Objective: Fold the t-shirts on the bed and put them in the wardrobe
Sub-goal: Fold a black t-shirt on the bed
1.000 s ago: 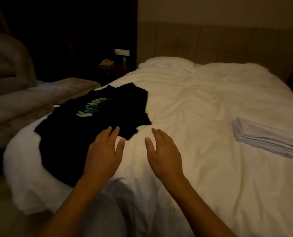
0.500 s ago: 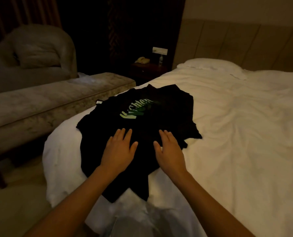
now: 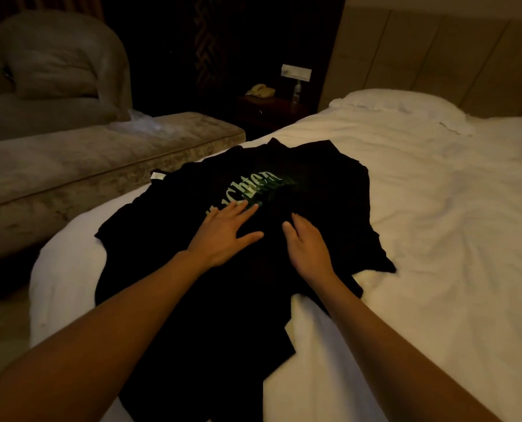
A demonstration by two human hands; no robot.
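Moved up from the bare sheet onto the t-shirt (image 3: 314,184) since a second ago: left hand (image 3: 223,236) flat, fingers spread, tips on the green print; right hand (image 3: 310,248) just beside it, fingers straight, pressing black cloth. Gripping nothing. Shirt lying unfolded, rumpled, on bed (image 3: 436,239) near its left edge. Beyond: bench (image 3: 71,166), nightstand (image 3: 269,112), pillow (image 3: 399,102).

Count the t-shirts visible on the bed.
1: a black t-shirt with green lettering, spread near the bed's left edge under both hands. Others may lie outside the view.
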